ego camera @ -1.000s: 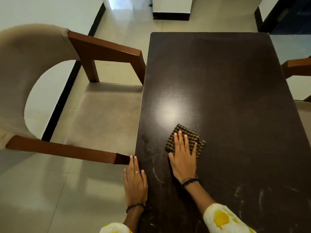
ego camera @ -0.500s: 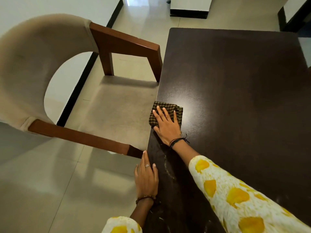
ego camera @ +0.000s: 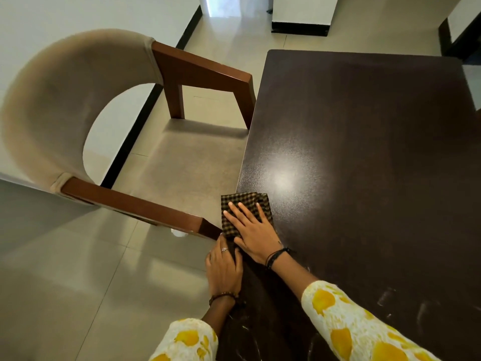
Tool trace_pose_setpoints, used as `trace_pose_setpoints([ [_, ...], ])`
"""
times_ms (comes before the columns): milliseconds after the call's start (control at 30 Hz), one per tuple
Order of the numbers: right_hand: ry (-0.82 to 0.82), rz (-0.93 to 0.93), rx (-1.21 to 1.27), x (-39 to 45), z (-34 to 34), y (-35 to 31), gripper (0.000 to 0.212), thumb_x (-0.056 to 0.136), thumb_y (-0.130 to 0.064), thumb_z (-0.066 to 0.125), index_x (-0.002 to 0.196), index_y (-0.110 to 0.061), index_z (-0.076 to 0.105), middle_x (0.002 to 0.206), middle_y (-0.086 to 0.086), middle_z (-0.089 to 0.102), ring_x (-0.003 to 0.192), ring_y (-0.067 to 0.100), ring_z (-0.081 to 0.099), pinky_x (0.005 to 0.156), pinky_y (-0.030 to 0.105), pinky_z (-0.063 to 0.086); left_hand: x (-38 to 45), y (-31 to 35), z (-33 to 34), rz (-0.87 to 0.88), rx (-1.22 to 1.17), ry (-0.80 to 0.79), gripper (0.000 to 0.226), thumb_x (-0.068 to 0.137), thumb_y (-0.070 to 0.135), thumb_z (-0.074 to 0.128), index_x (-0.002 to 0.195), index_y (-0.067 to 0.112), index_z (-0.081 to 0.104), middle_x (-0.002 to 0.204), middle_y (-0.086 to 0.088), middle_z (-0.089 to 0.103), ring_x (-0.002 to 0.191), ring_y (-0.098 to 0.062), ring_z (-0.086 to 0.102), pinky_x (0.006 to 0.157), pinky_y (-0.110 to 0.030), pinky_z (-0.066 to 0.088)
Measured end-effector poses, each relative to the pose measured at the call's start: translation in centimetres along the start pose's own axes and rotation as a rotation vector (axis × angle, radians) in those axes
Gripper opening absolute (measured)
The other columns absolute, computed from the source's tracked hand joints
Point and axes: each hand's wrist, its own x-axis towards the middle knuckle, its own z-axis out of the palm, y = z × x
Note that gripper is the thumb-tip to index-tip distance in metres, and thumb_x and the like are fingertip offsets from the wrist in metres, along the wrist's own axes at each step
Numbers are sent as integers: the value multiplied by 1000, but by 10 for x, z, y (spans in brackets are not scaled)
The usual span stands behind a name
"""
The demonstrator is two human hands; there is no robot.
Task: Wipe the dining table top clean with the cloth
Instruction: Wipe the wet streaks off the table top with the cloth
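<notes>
— Where is the cloth, and how does it lie?

— The checked cloth [ego camera: 243,208] is folded into a rough rectangle at the left edge of the dining table [ego camera: 364,152], its left side hanging a little past the rim. Its long axis runs from me toward the far end of the table, roughly along that edge.

— What is your right hand doing?

— My right hand [ego camera: 253,234] lies flat on the cloth's near part, fingers straight and spread, pointing up and left toward the chair [ego camera: 65,100]. It presses the cloth down; nothing is pinched.

— And the left?

— My left hand [ego camera: 223,268] rests palm down on the table's edge just nearer to me, fingers straight and close together, tips beside the cloth's near corner and the chair's wooden arm [ego camera: 135,205]. I cannot tell whether they touch the cloth. Pale smears [ego camera: 390,298] mark the tabletop to my right.
</notes>
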Motion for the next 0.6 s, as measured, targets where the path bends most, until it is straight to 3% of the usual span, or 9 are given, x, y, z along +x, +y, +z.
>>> trace_pose_setpoints([
  [167, 20, 62, -69, -46, -1, 23, 66, 76, -43, 35, 139, -25, 41, 146, -3, 44, 134, 15, 42, 114, 51, 21, 0, -2, 2, -5, -10, 1, 60, 89, 41, 27, 135, 5, 39, 133, -13, 50, 120, -26, 48, 97, -42, 38],
  [233, 53, 91, -62, -67, 1, 34, 67, 76, -42, 38, 141, -24, 38, 146, -4, 42, 136, 12, 36, 114, 46, 13, 1, -1, 3, -5, -23, -5, 64, 87, 44, 22, 135, 5, 39, 134, -13, 50, 121, -26, 48, 98, -41, 37],
  [333, 67, 125, -68, -80, 0, 43, 68, 79, -43, 39, 144, -23, 33, 150, -3, 37, 138, 11, 22, 112, 41, 1, 3, -1, 3, -1, -36, -3, 55, 91, 38, 32, 135, 5, 39, 133, -13, 50, 121, -27, 48, 98, -41, 37],
  [433, 36, 176, -58, -64, -2, 38, 66, 79, -44, 38, 141, -24, 37, 147, -2, 41, 136, 14, 28, 111, 44, 2, 4, -1, 4, -9, -30, -14, 59, 89, 39, 27, 134, 4, 40, 131, -14, 51, 119, -28, 50, 96, -42, 39],
  [500, 42, 196, -42, -44, -7, 32, 65, 78, -43, 36, 140, -24, 39, 147, -1, 42, 136, 17, 37, 111, 48, 11, 4, 0, 4, -8, -37, -19, 62, 87, 41, 23, 134, 3, 40, 131, -14, 51, 118, -28, 50, 95, -42, 40],
  [567, 24, 155, 22, -19, -14, 24, 64, 83, -41, 35, 145, -24, 29, 154, -2, 27, 142, 17, 27, 116, 52, 12, 4, 1, 4, 2, -38, -17, 62, 87, 39, 24, 133, 2, 40, 131, -15, 52, 117, -29, 51, 93, -42, 42],
  [600, 2, 133, 64, -6, -16, 19, 63, 88, -38, 36, 148, -25, 20, 158, -3, 15, 145, 16, 15, 117, 52, 4, 4, 1, 4, 7, -35, -10, 61, 87, 38, 25, 133, 2, 41, 131, -15, 52, 117, -29, 52, 93, -42, 43],
])
